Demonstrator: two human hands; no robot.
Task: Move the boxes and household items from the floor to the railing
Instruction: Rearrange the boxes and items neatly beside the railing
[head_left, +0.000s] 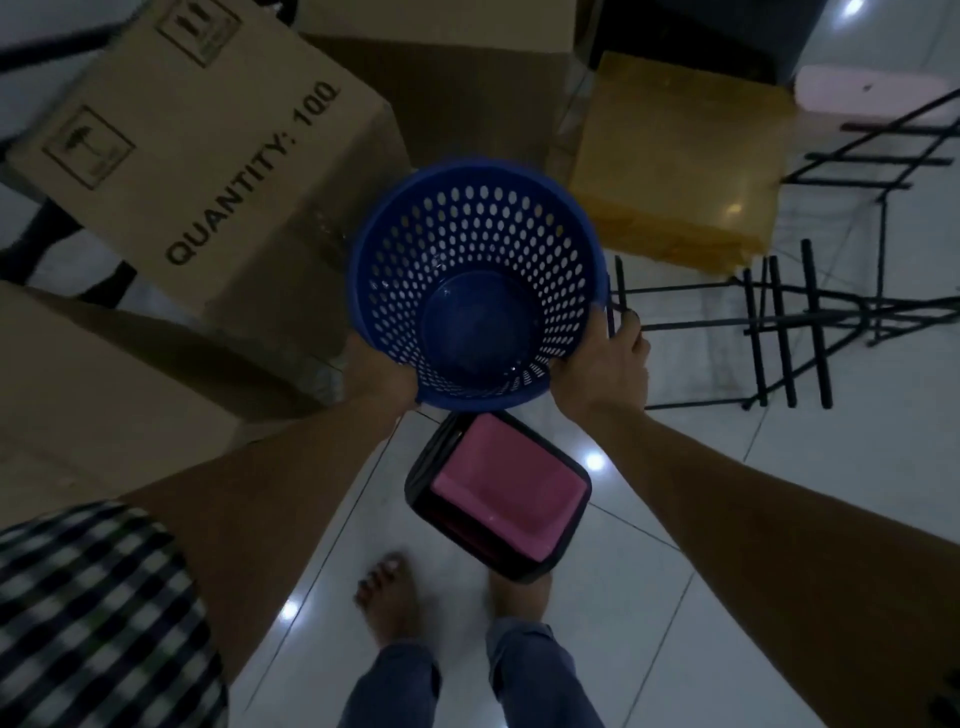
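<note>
Hands are gripping a round blue perforated plastic basket (467, 249) above the tiled floor (727, 493), left hand (387, 376) and right hand (605, 364) curled round opposite rim edges, apparently mid-lift, needing carrying to the railing next.

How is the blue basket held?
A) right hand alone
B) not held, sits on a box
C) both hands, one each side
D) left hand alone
C: the left hand and the right hand each grip the basket at its rim, on opposite sides.
</note>
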